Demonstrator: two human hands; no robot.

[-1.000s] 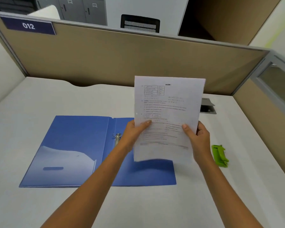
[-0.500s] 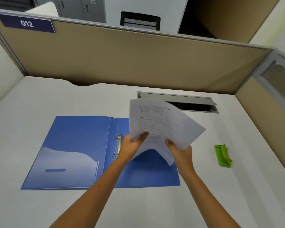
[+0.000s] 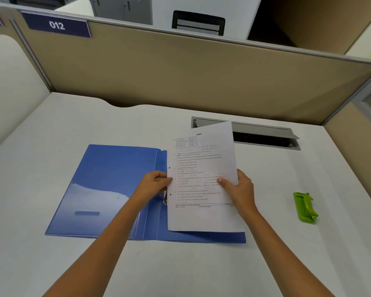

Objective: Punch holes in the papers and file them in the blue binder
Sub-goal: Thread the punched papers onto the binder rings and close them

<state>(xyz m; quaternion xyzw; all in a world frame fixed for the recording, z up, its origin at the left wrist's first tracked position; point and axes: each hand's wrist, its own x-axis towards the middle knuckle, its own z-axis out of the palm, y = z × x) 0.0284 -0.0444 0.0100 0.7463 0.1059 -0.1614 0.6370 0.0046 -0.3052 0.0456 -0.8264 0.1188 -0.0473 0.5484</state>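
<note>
Papers [image 3: 201, 179], two punched holes along their left edge, hang over the right half of the open blue binder [image 3: 107, 189] on my desk [image 3: 51, 264]. My left hand [image 3: 153, 185] pinches the left edge beside the binder rings [image 3: 165, 199]; my right hand [image 3: 240, 187] grips the right edge, thumb on top. Green hole punch [image 3: 305, 207] lies at three o'clock, well apart.

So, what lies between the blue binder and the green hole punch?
In the head view, only bare white desk separates the blue binder and green hole punch.
</note>
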